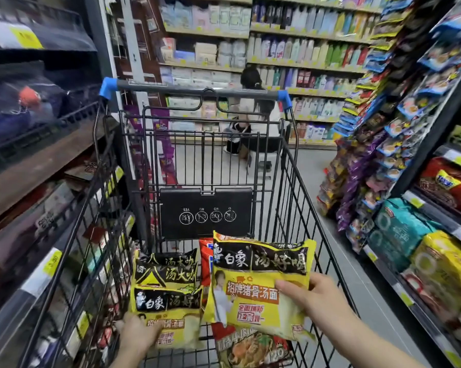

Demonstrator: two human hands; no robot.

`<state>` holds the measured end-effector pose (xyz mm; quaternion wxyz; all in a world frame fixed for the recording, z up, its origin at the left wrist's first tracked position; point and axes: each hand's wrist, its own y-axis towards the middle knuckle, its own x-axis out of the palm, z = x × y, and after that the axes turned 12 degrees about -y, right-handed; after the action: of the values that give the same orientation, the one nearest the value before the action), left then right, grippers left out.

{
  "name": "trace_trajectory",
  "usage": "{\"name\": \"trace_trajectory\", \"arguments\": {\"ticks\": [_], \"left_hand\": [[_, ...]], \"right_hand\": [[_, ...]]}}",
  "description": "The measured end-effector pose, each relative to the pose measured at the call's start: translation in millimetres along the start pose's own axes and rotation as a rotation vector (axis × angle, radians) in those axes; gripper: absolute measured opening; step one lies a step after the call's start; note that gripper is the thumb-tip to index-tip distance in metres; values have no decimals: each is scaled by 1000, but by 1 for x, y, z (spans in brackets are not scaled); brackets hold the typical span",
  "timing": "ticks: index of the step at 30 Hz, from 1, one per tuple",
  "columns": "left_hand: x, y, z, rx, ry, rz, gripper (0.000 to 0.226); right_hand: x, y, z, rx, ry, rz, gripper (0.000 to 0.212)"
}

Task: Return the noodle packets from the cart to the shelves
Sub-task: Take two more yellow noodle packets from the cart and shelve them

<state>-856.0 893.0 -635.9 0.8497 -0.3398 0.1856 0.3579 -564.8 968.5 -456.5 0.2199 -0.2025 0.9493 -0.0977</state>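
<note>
A black wire cart (290,181) stands in the aisle in front of me with several noodle packets in its basket. My right hand (311,298) grips a yellow and black noodle packet (256,285) by its right edge and holds it raised above the others. My left hand (137,334) grips the lower left corner of a second yellow packet (171,317), which lies in the cart. Behind it stands another yellow and black packet (168,272). A red packet (205,264) and a red packet with a noodle picture (250,349) lie underneath.
Shelves (431,261) with noodle multipacks run along the right, with hanging snack bags (378,160) above the floor. Dark shelves (38,166) line the left, close to the cart. A person (253,120) crouches at the far shelves beyond the cart handle (197,88).
</note>
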Motion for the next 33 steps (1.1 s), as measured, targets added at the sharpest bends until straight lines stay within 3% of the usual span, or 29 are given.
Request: {"name": "trace_trajectory", "arguments": {"ticks": [5, 13, 16, 22, 25, 29, 33], "left_hand": [[10, -1, -9, -19, -159, -7, 106], [-9, -19, -7, 1, -314, -115, 104], [-27, -39, 12, 52, -309, -114, 83], [-83, -103, 82, 261, -343, -94, 82], [-118, -133, 129, 271, -400, -92, 79], [-169, -175, 196, 286, -474, -221, 42], [-209, -210, 254, 317, -542, -308, 69]], "right_hand": [[1, 2, 0, -2, -14, 17, 18], [1, -2, -1, 40, 78, 14, 14], [3, -8, -4, 96, 124, -7, 19], [-18, -25, -44, 130, 152, -29, 15], [-44, -38, -77, 137, 175, -22, 18], [-92, -61, -130, 121, 164, 16, 16], [-149, -96, -183, 55, 147, 81, 16]]}}
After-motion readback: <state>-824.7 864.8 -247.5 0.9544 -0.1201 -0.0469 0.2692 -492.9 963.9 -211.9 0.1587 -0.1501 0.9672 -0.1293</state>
